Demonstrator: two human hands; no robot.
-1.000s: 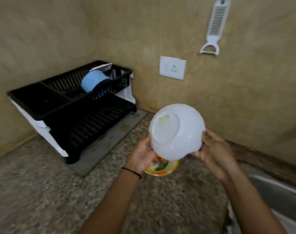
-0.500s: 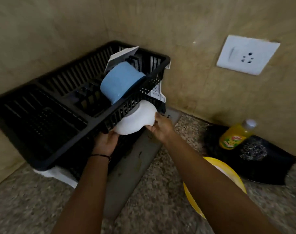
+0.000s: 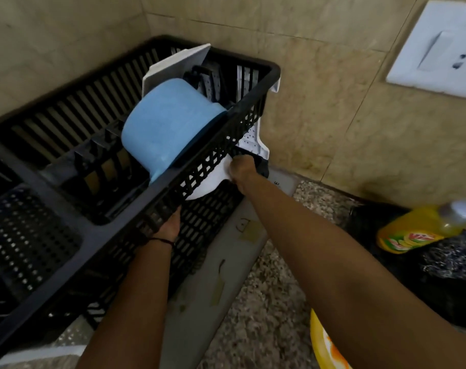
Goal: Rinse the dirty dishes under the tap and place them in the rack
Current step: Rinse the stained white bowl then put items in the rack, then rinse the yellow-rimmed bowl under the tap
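Closest to the camera, a yellow plate (image 3: 325, 347) is sitting on the counter (image 3: 266, 315) at about 5 o'clock, right under the right forearm. An elbow dropping on the way out is probably going to clip it.

Moving in, the left hand (image 3: 169, 225) is reaching under the top shelf of the rack (image 3: 136, 206), at roughly 8 o'clock from the white bowl (image 3: 210, 182). Its fingers are hiding behind the black lattice, so I can't tell if it's gripping anything or just steadying. The right hand (image 3: 241, 169) is curling around the bowl's edge at the bowl's 2 o'clock. The bowl itself is sitting tilted, half tucked under the top shelf and over the bottom one. I can't tell whether it's resting on the slats yet.

Biggest worry imo: that gap is looking tight, so the bowl is risking jamming against the lattice or nudging the shelf up. Just above, at 11 o'clock from the bowl, a blue container (image 3: 168, 129) is leaning tilted against that same front wall, and a bump is likely going to rock it. If the bowl is wet from rinsing, it's also risking slipping down onto the mat (image 3: 226, 262).

Further back at 3 o'clock, the soap bottle (image 3: 412, 230) and scrubber (image 3: 450, 259) are sitting well apart, so no issue there.
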